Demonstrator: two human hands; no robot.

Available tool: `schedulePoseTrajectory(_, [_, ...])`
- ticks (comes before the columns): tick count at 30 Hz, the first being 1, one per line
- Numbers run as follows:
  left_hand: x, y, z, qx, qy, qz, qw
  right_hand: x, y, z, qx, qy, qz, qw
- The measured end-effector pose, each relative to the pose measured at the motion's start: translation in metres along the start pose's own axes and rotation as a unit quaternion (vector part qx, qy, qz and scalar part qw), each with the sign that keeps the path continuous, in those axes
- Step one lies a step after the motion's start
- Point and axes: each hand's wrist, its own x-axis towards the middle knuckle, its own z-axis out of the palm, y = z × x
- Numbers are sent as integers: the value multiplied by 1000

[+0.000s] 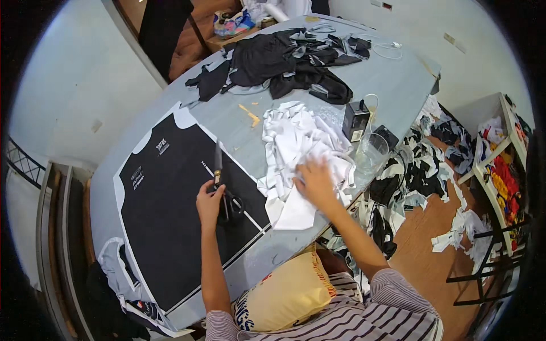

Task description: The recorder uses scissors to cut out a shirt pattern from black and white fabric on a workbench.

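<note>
My left hand (210, 200) is closed around a pair of black-handled scissors (218, 170), near the pivot. The blades point away from me, over a large black fabric panel (170, 216) with white edges and small white printing, which lies flat on the table. To its right is a crumpled heap of white fabric (290, 136). On the near part of this heap rests my right hand (315, 181), its fingers spread and somewhat smeared by motion. No held object shows in it.
Black garment pieces (261, 62) lie heaped at the table's (227, 122) far side. A small black box (355, 119) and a clear plastic container (372, 150) stand right of the white heap. Fabric scraps (421, 165) cover floor at right, by a shelf (492, 153). A yellow pillow (290, 292) is before me.
</note>
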Motion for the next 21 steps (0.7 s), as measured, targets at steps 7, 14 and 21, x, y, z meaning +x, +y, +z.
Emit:
schedulePoseTrajectory(7, [-1, -20, -17, 112, 69, -65, 989, -15, -35, -2, 269, -165, -83, 945])
schedulePoseTrajectory(14, [-10, -18, -23, 358, 77, 21, 930, 58, 31, -8, 240, 25, 33, 970])
schedulePoseTrajectory(21, [-33, 12, -11, 246, -8, 137, 960, 72, 62, 32, -136, -94, 78, 983])
